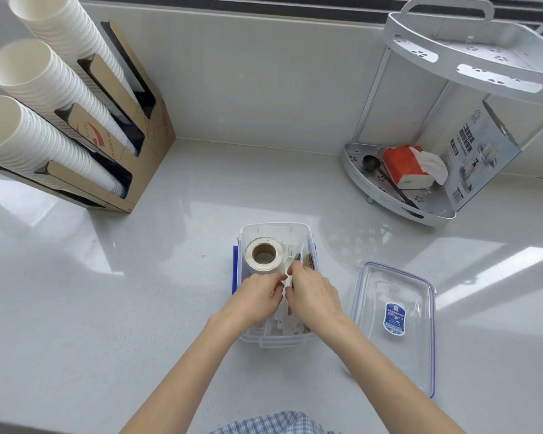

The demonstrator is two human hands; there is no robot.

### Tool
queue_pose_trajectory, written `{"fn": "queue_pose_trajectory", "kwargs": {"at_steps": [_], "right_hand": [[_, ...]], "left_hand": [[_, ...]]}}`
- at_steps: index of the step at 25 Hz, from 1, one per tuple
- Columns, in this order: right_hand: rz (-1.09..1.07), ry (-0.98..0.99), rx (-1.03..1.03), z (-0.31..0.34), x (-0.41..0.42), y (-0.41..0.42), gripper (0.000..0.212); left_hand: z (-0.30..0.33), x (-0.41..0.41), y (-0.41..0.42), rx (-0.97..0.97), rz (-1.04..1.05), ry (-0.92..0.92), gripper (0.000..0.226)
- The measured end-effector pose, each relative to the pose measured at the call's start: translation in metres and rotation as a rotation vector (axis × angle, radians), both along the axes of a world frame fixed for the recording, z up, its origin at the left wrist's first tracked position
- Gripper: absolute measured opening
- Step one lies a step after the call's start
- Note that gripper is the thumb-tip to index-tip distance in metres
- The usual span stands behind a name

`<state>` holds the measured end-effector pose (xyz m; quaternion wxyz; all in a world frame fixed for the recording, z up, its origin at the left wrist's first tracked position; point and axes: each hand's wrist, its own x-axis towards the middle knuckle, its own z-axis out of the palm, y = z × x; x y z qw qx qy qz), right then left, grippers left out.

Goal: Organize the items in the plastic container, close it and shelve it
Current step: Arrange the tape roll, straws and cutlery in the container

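Fingers of the left hand (259,291) and right hand (314,292) pinched together on a thin white piece (287,281) inside the container (275,228).

Clear plastic box on the glossy counter (107,308), paper roll (264,255) standing upright just beyond the knuckles; its flat see-through lid (395,321) lies to the right, blue-stickered.

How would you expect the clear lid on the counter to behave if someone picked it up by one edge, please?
The lid looks like thin clear plastic, so probably light and fairly stiff. It lies flat, unlikely to roll. On the glossy counter it may slide when nudged.
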<state>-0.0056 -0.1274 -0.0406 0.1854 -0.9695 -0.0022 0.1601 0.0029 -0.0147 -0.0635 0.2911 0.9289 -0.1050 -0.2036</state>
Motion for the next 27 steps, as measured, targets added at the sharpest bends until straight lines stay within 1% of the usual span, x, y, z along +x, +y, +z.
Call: {"fn": "queue_pose_trajectory", "kwargs": {"at_steps": [3, 8, 10, 13, 17, 19, 22, 25, 27], "right_hand": [[0.007, -0.045, -0.025, 0.001, 0.003, -0.005, 0.033], [0.045, -0.021, -0.091, 0.0, 0.003, -0.002, 0.036], [0.041, -0.044, -0.086, 0.0, 0.004, -0.002, 0.035], [-0.015, -0.107, -0.01, 0.001, 0.006, -0.007, 0.033], [-0.171, -0.195, 0.165, 0.004, 0.009, -0.027, 0.028], [-0.246, -0.199, 0.247, 0.002, 0.009, -0.038, 0.027], [-0.307, -0.092, 0.318, -0.005, 0.003, -0.048, 0.032], [-0.313, 0.007, 0.36, -0.011, -0.005, -0.049, 0.034], [-0.317, 0.017, 0.379, -0.013, -0.008, -0.048, 0.033]], "left_hand": [[0.004, 0.002, 0.002, 0.001, 0.044, -0.058, 0.035], [0.002, -0.001, 0.003, 0.044, 0.003, -0.078, 0.034], [0.003, -0.001, 0.003, 0.032, 0.018, -0.108, 0.034], [0.012, 0.0, 0.008, -0.037, 0.089, -0.193, 0.032], [0.015, 0.002, 0.026, -0.086, 0.214, -0.307, 0.028], [0.014, 0.0, 0.033, -0.096, 0.298, -0.335, 0.029], [0.011, -0.008, 0.04, -0.098, 0.389, -0.263, 0.041], [0.005, -0.023, 0.039, -0.046, 0.314, -0.185, 0.04], [0.0, -0.03, 0.036, 0.01, 0.264, -0.139, 0.038]]}}
